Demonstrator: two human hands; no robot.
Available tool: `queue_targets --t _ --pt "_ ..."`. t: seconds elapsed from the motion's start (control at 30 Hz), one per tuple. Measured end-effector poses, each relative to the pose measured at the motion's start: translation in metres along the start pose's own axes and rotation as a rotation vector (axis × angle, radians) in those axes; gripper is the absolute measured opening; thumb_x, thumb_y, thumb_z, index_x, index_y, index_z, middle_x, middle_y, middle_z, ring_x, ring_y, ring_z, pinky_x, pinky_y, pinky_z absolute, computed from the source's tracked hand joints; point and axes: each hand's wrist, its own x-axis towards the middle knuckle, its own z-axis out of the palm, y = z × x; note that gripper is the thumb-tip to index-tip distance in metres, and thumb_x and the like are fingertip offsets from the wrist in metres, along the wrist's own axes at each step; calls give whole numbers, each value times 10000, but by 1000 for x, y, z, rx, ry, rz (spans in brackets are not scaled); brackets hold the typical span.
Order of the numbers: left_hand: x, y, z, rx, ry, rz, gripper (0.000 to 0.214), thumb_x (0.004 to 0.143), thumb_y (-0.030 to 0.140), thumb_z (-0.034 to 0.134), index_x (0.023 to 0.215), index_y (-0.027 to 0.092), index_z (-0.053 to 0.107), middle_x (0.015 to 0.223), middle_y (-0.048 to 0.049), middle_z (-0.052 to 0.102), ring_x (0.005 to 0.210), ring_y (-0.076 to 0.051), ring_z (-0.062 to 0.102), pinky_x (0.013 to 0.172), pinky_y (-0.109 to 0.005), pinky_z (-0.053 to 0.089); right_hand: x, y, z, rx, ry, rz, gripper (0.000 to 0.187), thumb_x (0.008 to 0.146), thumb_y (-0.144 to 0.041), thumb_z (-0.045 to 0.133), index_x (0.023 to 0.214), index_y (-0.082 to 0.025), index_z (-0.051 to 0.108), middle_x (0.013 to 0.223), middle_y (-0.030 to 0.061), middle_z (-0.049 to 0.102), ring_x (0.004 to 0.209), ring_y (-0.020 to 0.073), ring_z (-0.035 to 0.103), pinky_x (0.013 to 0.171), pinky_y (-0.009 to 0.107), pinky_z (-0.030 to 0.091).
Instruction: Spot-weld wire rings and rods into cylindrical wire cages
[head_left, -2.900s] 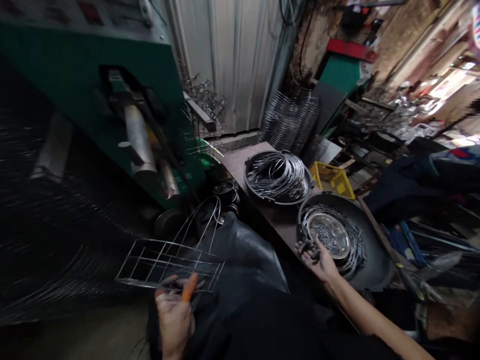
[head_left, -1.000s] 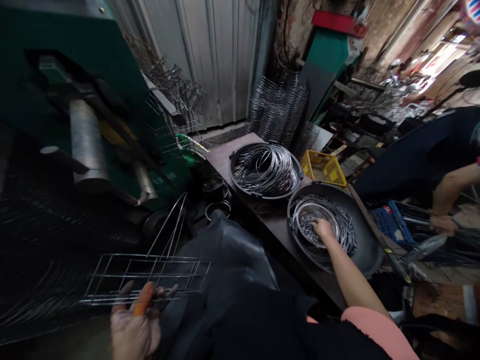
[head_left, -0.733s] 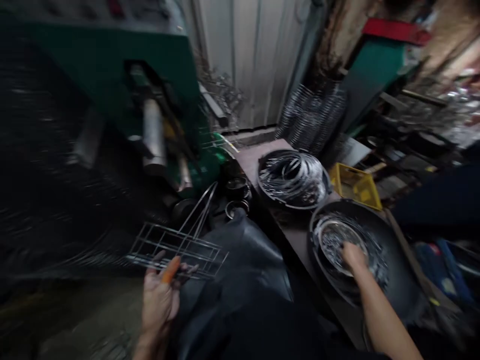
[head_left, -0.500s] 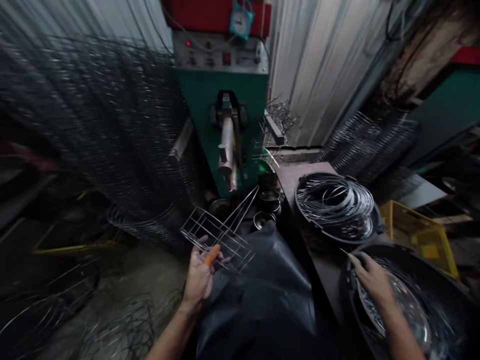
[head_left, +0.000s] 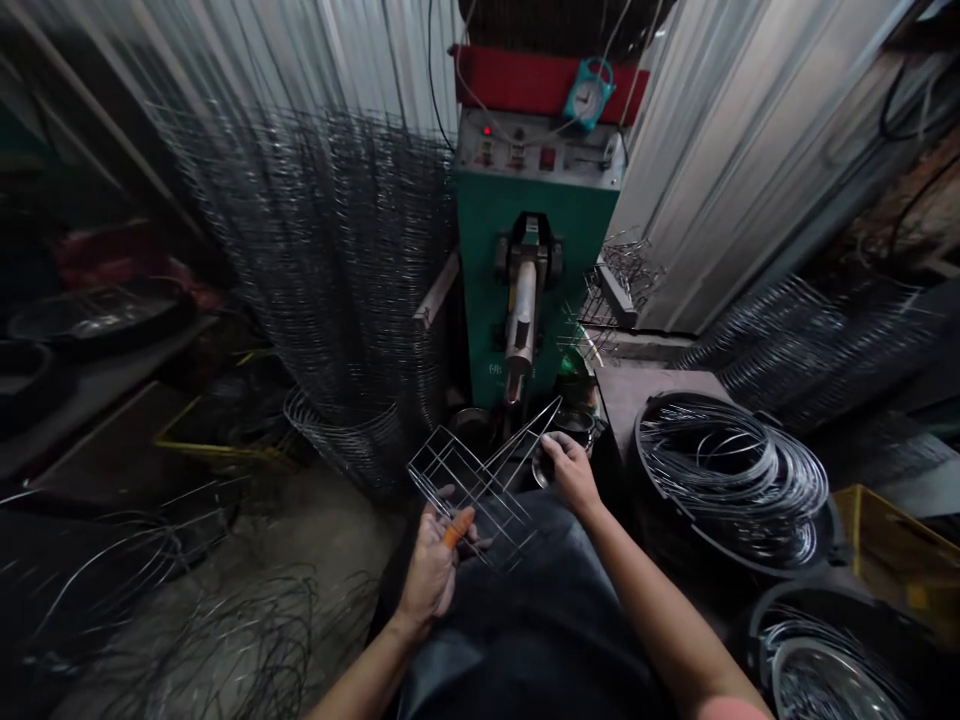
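Note:
My left hand (head_left: 439,555), an orange cover on its thumb, grips a wire rack (head_left: 472,478) by its near side, low over my lap. The rack is an open metal grid with a long pointed wire arm reaching up and right. Beside that arm is my right hand (head_left: 571,470), fingers pinched together. A thin piece of wire showed at its fingertips half a second ago; now it is too small to make out. Ahead of the hands stands a green machine (head_left: 487,280) with a thick metal electrode arm (head_left: 523,310) above the rack.
Tall stacks of wire grids (head_left: 337,260) stand left of the machine. At right are a black basin (head_left: 645,470) of coiled wire (head_left: 735,490), another basin (head_left: 757,640) with a metal bowl, and a yellow crate (head_left: 892,550). Loose wires (head_left: 255,640) lie on the floor at left.
My right hand has moved left from above the basin at right to the rack's pointed arm. My left hand still holds the rack. The whole view has swung left.

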Motion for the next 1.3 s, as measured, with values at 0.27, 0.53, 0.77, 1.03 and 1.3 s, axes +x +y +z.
queue_targets --t 0.27,0.53,0.77,1.03,1.3 --pt "13 -1 3 -26 49 -55 526 632 261 713 1058 241 404 715 67 517 582 -81 516 637 -316 530 17 12 21 208 93 19 292 678 -447 657 659 -180 540 576 -47 517 503 80 485 503 203 407" --pt "21 5 5 -75 134 -131 502 585 235 733 969 236 409 739 73 515 569 -75 528 606 -318 535 32 26 26 134 80 -21 274 725 -436 619 666 -180 541 588 -36 519 530 92 486 528 213 418" --pt "27 8 5 -107 164 -155 500 561 227 734 938 236 405 753 65 528 562 -77 537 575 -286 518 41 26 38 121 131 -3 272 700 -447 611 679 -187 532 567 -39 515 481 92 476 459 208 387" --pt "37 14 10 -108 134 -148 490 542 234 719 917 221 403 728 59 531 541 -77 525 545 -273 502 54 23 37 138 121 -2 235 704 -411 602 691 -187 532 548 -55 509 445 82 471 422 200 357" --pt "39 14 18 -90 145 -134 514 535 284 739 908 231 389 732 62 517 536 -76 525 533 -270 503 59 16 37 113 119 0 239 678 -412 601 656 -187 522 531 -55 511 430 80 470 410 196 365"
